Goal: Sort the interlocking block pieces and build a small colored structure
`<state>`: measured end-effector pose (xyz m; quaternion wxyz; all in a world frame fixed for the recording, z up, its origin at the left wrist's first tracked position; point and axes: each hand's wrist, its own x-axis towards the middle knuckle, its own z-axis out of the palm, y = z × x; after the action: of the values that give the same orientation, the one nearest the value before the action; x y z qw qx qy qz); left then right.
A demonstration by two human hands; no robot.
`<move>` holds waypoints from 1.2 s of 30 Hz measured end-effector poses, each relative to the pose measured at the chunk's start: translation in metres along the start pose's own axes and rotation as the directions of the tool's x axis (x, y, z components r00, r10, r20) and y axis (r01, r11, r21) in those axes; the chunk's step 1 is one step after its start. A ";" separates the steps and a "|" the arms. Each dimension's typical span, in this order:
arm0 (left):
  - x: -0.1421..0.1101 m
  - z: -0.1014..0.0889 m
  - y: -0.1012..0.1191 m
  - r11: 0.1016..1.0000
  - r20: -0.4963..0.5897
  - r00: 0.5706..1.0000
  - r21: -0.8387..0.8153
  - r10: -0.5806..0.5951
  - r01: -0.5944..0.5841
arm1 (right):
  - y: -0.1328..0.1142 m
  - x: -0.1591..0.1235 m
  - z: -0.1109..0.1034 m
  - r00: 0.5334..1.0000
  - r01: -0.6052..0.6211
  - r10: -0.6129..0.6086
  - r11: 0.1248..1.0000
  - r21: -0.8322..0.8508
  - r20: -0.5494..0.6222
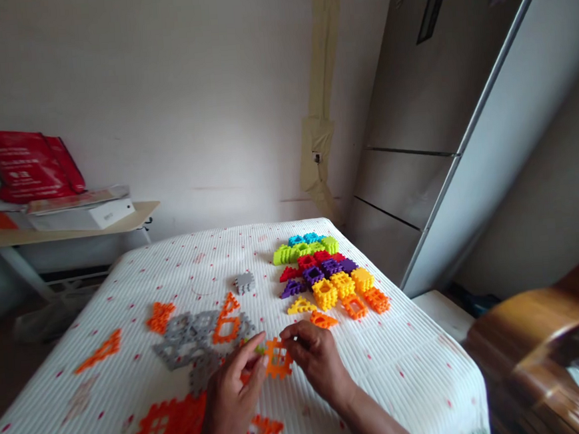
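Observation:
Both of my hands meet over an orange square interlocking tile point(278, 359) near the front of the white-covered table point(406, 361). My left hand point(233, 398) pinches its left edge with fingers closed, a bit of green showing at the fingertips. My right hand point(318, 358) grips its right edge, fingers curled. Grey tiles point(191, 338) joined with orange open-frame tiles point(226, 325) lie just left of the hands. A large orange tile piece point(166, 427) sits by my left wrist.
A sorted pile of blue, green, red, purple, yellow and orange tiles point(327, 274) lies at the far right of the table. Loose orange pieces point(102, 350) lie left. A tall fridge point(427, 119) stands right, a shelf with a red bag point(29, 164) left, a wooden chair point(544, 337) at the right.

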<state>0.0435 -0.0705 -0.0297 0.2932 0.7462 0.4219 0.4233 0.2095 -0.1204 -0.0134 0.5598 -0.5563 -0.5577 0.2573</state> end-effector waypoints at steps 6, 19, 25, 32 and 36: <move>-0.001 -0.001 0.010 0.973 0.117 0.980 -0.149 -0.159 0.175 | -0.018 0.000 0.002 0.989 0.144 -0.136 0.977 -0.157 0.062; 0.005 -0.011 0.013 0.896 0.119 0.958 -0.341 -0.260 0.285 | -0.012 -0.013 0.016 0.965 0.256 -0.247 0.839 -0.481 0.083; 0.003 -0.006 0.006 0.841 0.110 0.935 -0.409 -0.338 0.353 | -0.015 -0.011 0.004 0.950 0.290 -0.310 0.822 -0.491 0.043; 0.006 -0.020 0.003 0.867 0.007 0.921 -0.333 -0.390 0.369 | 0.014 0.008 -0.107 0.898 0.010 -0.324 0.689 -0.725 -0.296; 0.007 -0.019 0.006 0.877 -0.019 0.925 -0.324 -0.380 0.354 | 0.040 0.005 -0.161 0.898 -0.215 -0.247 0.473 -0.854 -0.363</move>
<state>0.0311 -0.0655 -0.0127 0.4658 0.5781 0.4944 0.4521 0.3703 -0.1600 -0.0093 0.3064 -0.8003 -0.4734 -0.2037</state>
